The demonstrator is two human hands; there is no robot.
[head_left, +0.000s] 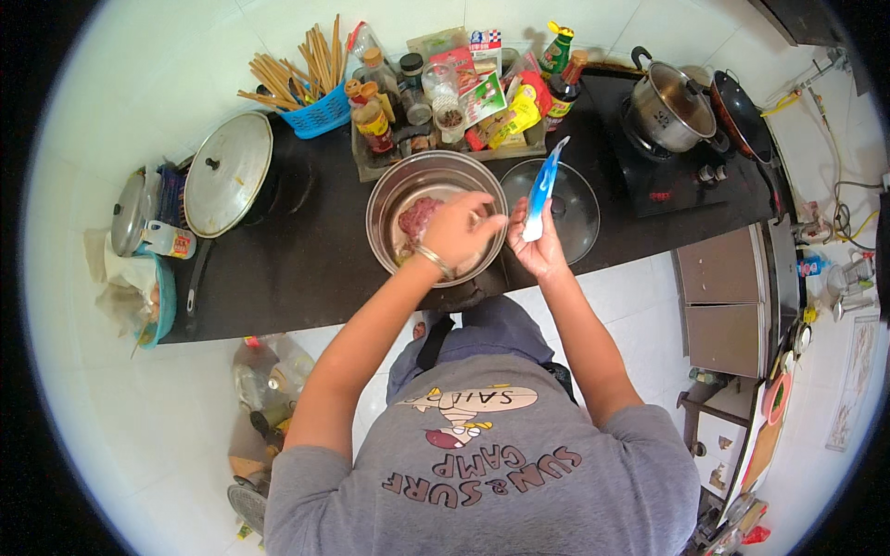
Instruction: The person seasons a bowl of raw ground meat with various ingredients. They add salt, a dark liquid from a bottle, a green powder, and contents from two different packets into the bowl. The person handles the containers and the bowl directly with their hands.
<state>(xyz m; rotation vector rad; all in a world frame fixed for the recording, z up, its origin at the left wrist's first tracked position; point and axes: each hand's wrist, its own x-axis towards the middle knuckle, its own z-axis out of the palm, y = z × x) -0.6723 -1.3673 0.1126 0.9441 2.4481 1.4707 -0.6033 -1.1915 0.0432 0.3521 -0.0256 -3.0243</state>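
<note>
A wide metal bowl (375,208) stands on the dark counter in front of me, with raw reddish meat (419,218) inside. Over its right half hovers my left hand (454,232), a bangle at the wrist. Its fingers point right, slightly blurred, with a gap between them and nothing visible in them. My right hand (540,246) grips a slim blue-and-white packet (542,195) by its lower end, just right of the bowl. The packet is held upright, tilted a little, and shows nearly edge-on. Behind it lies a round see-through lid (579,208).
A tray (371,171) of bottles, jars and packets lines the wall behind the bowl. Left are a blue basket (315,116) of chopsticks and a large lidded pan (229,176). A steel pot (672,107) sits on the cooktop (663,185) at right, beside a wok (742,116).
</note>
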